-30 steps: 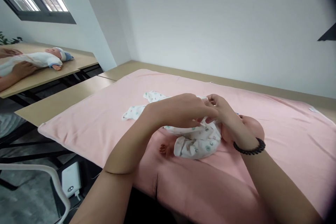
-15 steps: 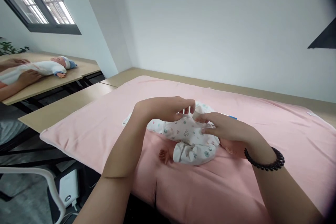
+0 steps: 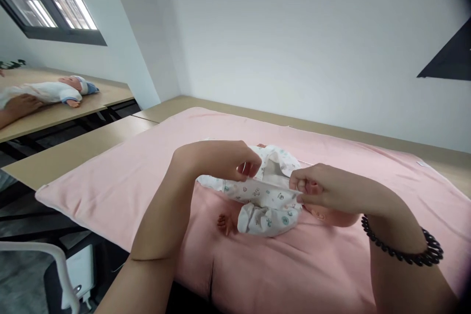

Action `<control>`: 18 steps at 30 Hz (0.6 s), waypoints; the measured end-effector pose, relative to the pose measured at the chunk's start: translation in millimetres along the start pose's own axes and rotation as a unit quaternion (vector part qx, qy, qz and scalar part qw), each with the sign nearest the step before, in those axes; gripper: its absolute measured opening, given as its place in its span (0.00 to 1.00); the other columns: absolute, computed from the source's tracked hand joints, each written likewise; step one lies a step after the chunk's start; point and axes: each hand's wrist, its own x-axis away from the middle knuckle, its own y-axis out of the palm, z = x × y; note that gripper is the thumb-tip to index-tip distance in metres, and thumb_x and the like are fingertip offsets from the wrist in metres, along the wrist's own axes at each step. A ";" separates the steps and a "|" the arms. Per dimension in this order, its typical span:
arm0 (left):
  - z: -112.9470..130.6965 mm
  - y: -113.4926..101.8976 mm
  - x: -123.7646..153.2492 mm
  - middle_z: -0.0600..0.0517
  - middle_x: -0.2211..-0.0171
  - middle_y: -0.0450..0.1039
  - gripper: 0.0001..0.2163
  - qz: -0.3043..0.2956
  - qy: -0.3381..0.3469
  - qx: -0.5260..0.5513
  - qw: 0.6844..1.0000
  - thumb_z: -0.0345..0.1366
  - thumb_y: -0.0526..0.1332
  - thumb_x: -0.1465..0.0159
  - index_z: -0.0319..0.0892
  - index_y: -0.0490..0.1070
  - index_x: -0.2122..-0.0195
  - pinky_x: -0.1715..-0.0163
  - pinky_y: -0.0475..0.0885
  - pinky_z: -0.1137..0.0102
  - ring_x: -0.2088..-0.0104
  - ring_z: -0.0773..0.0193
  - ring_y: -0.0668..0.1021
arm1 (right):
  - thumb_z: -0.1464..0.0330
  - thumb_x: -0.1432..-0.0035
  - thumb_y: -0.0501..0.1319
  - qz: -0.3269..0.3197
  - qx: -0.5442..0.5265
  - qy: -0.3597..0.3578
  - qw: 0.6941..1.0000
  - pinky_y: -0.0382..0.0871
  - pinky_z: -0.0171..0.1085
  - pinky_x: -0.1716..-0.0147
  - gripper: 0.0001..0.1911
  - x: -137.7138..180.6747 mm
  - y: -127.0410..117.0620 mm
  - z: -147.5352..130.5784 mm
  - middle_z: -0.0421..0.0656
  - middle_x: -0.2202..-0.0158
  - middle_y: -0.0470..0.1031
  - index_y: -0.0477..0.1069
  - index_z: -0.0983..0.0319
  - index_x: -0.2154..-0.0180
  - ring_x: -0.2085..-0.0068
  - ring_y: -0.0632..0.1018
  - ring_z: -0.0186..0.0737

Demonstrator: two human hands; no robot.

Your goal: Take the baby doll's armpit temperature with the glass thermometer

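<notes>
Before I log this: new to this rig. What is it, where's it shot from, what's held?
There's no machine: these are a person's own bare hands, seen by a camera on their head that looks forward and down. A doll in a white patterned outfit lies on a pink cloth. The left hand and right hand appear to pinch the outfit's front edge, taut between them. At the far left, a co-worker's hand rests by a second doll.
</notes>
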 end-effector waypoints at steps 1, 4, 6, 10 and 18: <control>2.3 -0.1 2.4 0.55 0.63 0.78 0.04 -0.023 0.012 0.012 1.000 0.31 0.59 0.38 0.45 0.73 0.65 0.65 0.68 0.70 0.64 0.65 0.77 | 0.63 0.39 0.61 -0.027 0.002 -0.013 1.000 0.63 0.37 0.68 0.05 1.4 0.7 -2.5 0.38 0.67 0.76 0.72 0.57 0.62 0.66 0.74 0.38; 8.6 0.4 7.5 0.56 0.65 0.79 0.04 -0.092 0.032 0.044 0.994 0.32 0.61 0.38 0.46 0.76 0.66 0.63 0.69 0.71 0.64 0.66 0.77 | 0.62 0.43 0.64 -0.095 0.034 -0.053 0.993 0.62 0.37 0.65 0.09 3.3 3.3 -9.2 0.38 0.65 0.79 0.76 0.54 0.59 0.58 0.77 0.42; 11.1 1.5 7.4 0.55 0.63 0.79 0.05 -0.106 0.025 0.039 0.993 0.34 0.63 0.38 0.47 0.78 0.64 0.61 0.69 0.71 0.62 0.65 0.78 | 0.58 0.43 0.66 -0.118 0.039 -0.062 0.990 0.62 0.37 0.63 0.12 3.2 4.4 -11.4 0.37 0.63 0.80 0.78 0.51 0.57 0.55 0.77 0.44; 6.7 7.7 -5.5 0.53 0.51 0.77 0.11 -0.064 -0.032 -0.001 0.997 0.44 0.65 0.39 0.53 0.80 0.55 0.56 0.70 0.67 0.56 0.60 0.77 | 0.51 0.38 0.60 -0.054 0.010 -0.037 0.998 0.66 0.39 0.63 0.17 -1.9 5.6 -5.1 0.38 0.56 0.80 0.76 0.48 0.51 0.56 0.78 0.44; -19.5 23.1 -46.1 0.51 0.37 0.66 0.22 -0.072 -0.119 -0.049 0.989 0.50 0.63 0.38 0.62 0.72 0.41 0.51 0.72 0.56 0.51 0.53 0.77 | 0.57 0.38 0.58 0.035 0.063 -0.015 0.997 0.66 0.47 0.50 0.16 -21.9 13.7 23.6 0.45 0.53 0.78 0.77 0.53 0.53 0.47 0.74 0.54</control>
